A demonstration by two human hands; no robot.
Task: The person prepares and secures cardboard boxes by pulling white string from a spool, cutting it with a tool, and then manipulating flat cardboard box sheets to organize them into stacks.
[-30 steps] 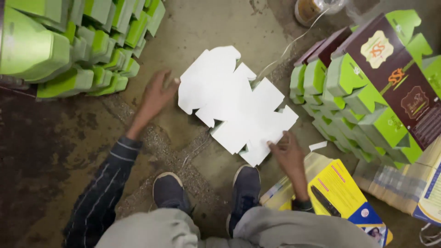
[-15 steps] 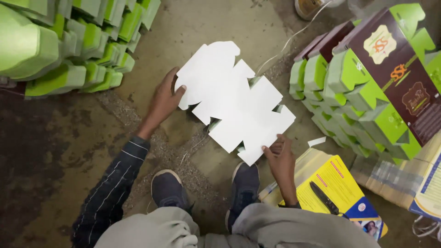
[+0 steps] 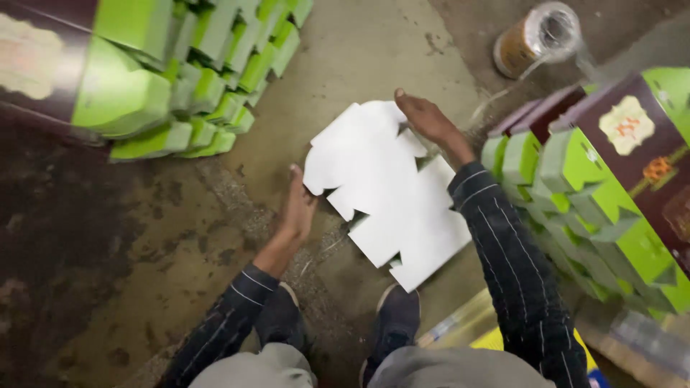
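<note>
- The white die-cut carton blank (image 3: 384,190) lay flat and unfolded on the concrete floor (image 3: 366,57), plain side up, just ahead of the person's shoes (image 3: 397,316); no panel or flap looked creased up, so I judged the folding as not yet begun.
- The left hand (image 3: 298,208) rested at the blank's near-left edge, fingers straight and together, pressing against the edge rather than curled around it.
- The right hand (image 3: 424,118) lay on the far-right corner of the blank, fingers extended and slightly spread, palm down; whether the fingertips hooked under the edge I could not tell.
- Finished work appeared to be stacked on both sides: a pile of green folded cartons (image 3: 208,79) to the upper left, well apart from the blank, and a row of green-and-maroon cartons (image 3: 589,179) to the right.
- The right-hand row stood just beside the blank's right edge and the striped right sleeve (image 3: 510,266), so room there was tight.
- Open floor remained ahead of the blank and to its left, toward the dark stained patch (image 3: 79,237).
- A tape roll (image 3: 535,36) sat far ahead on the right, clear of the hands.
</note>
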